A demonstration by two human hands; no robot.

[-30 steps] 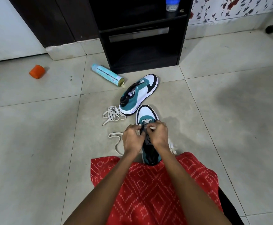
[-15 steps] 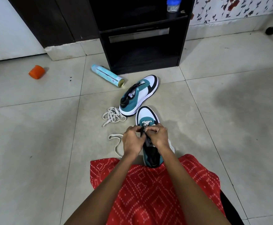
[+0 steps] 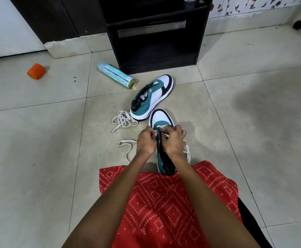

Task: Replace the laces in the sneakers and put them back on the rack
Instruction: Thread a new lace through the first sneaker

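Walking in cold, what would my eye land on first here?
The left hand and right hand pinch a white lace on the near sneaker at centre, just beyond a bright red patterned cloth. Further off lie the second sneaker, a loose lace bundle on its left, and an orange cap far left.

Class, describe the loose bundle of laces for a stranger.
Start at the black rack. The far sneaker lies in front of it, and the bundle of laces sits at its heel. Unlike the lace trailing from the near sneaker, it is tangled and unattached.
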